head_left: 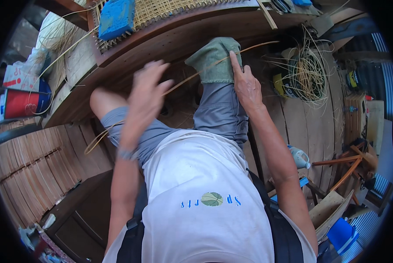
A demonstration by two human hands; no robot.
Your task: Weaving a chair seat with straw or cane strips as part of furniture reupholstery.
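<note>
A long, thin rattan strip [188,80] slants across my knees. It runs over a worn green cloth [218,61] draped on my right knee, and its loose loop [92,145] hangs beyond my left thigh. My right hand [247,85] rests at the cloth's right side, index finger stretched onto the strip and pressing it there, other fingers curled under. Above my left thigh, my left hand [147,90] is smeared by motion. The strip passes at or behind it, and I cannot make out whether its fingers grip it.
Ahead stands a wooden bench [179,33] bearing a woven cane panel [161,13] and a blue block [116,18]. A tangled rattan bundle [310,72] lies right, on the plank floor. A red-and-blue bucket [23,103] is left; a pale jug [298,157] and wooden frame pieces [348,173] lie right.
</note>
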